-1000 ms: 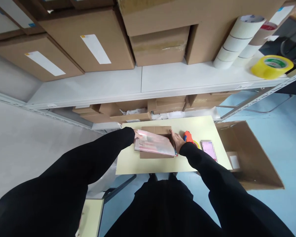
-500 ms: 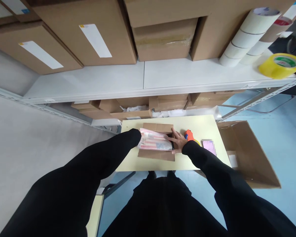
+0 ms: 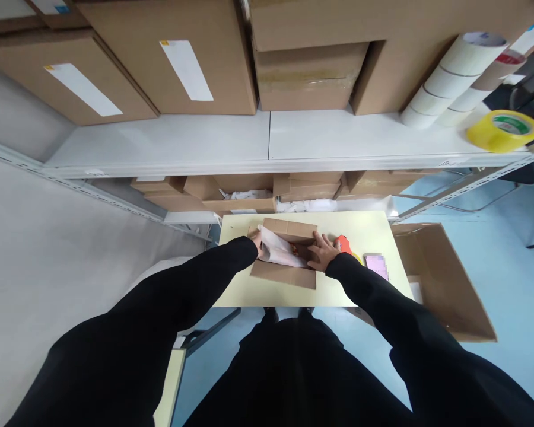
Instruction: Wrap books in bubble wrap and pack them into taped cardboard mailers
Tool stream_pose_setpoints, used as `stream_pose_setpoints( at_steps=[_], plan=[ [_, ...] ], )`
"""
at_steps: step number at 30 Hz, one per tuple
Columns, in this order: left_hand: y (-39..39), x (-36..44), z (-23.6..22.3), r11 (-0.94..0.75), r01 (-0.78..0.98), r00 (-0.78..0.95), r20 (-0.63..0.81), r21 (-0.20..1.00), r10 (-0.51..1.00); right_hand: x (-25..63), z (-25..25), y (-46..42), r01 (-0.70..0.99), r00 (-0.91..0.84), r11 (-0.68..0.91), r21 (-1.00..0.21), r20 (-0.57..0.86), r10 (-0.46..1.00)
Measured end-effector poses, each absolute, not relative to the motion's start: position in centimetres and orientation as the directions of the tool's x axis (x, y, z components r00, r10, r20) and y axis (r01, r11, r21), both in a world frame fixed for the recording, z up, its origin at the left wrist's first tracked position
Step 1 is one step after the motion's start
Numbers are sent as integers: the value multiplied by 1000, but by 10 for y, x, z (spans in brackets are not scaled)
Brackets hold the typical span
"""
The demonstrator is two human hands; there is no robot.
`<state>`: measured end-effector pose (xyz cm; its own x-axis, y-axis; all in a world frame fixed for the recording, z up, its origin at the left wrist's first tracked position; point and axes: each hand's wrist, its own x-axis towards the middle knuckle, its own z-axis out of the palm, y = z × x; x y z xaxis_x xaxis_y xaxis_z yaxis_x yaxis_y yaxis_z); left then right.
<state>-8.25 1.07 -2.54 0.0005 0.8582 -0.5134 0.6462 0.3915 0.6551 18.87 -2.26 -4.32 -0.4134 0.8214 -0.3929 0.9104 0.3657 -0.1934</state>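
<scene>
While its box gapes, the packet lies lengthwise left-to-right.

No wording can be read anywhere. On the shelf, at its left end, a box bears a white label with an orange corner; the taller box beside it bears a similar label. Toward the shelf's right end, the yellow tape has a green core with pale print, and a white tape roll has blue core print. The shelf's front edge carries dark handwritten marks, illegible. Below the shelf, a pink pack's print is pixelated.
</scene>
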Motion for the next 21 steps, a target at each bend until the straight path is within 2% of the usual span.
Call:
stream_pose_setpoints(
  at_steps=[3,6,9,11,13,14,16,17,19,21],
  plan=[
    [4,-86,-31,203,771,52,-377,604,925,184,-37,-22,912,-409,382,-148,-332,850],
    [-2,-98,-33,6,868,178,-321,497,930,179,-29,-20,875,-484,465,-135,-212,849],
    [-11,-116,-28,-194,860,332,-228,472,915,171,-20,-22,728,-684,650,-217,-154,714],
    [-16,-129,-23,-247,863,334,-132,440,933,159,-17,-27,636,-770,721,-275,-178,612],
    [-20,-137,-21,-108,886,178,-116,452,977,142,-15,-33,639,-769,720,-271,-247,590],
    [-21,-140,-22,36,864,62,-176,502,982,133,-14,-37,664,-746,706,-246,-286,601],
    [-22,-141,-27,346,722,-109,-396,599,912,114,-14,-42,709,-695,681,-184,-347,630],
    [-21,-140,-30,459,640,-135,-497,617,857,106,-14,-43,728,-670,668,-154,-366,646],
    [-21,-137,-39,558,543,-131,-593,628,795,95,-14,-43,763,-620,638,-101,-390,680],
    [-22,-134,-47,553,531,-132,-582,642,803,93,-13,-41,795,-576,604,-64,-393,717]
  ],
)
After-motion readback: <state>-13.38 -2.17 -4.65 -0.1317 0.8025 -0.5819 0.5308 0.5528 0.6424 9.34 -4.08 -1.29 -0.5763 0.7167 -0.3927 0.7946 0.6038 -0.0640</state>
